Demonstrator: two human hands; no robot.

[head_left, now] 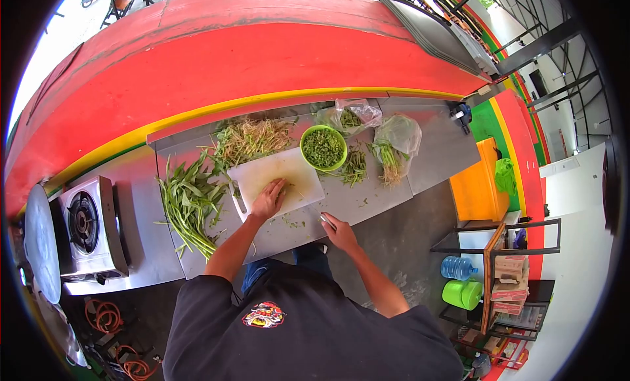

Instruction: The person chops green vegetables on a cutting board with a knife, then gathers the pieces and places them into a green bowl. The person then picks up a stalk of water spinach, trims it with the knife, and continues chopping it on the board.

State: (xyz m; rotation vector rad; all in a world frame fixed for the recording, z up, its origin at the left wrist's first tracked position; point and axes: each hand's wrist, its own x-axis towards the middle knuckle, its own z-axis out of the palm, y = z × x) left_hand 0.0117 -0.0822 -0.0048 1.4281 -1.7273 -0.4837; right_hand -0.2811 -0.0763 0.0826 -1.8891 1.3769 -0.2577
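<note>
My left hand [268,199] lies on the white cutting board [252,174], fingers spread a little, with a few green bits by the fingertips. My right hand [340,232] is closed at the counter's front edge, right of the board. A slim pale piece, seemingly of a knife [323,217], shows at its fingers; the rest is hidden. At the board's far right corner stands a green bowl [323,147] of chopped greens. Long leafy stems [190,200] lie left of the board, and a heap of rooted stalks [252,140] lies behind it.
Right of the bowl lie a small bunch of greens [354,166] and two clear plastic bags [401,133] [363,112] with greens. A gas stove [92,227] stands on the left. Beyond the steel counter [374,200] rises a red wall [262,60]; a shelf rack [492,276] is at right.
</note>
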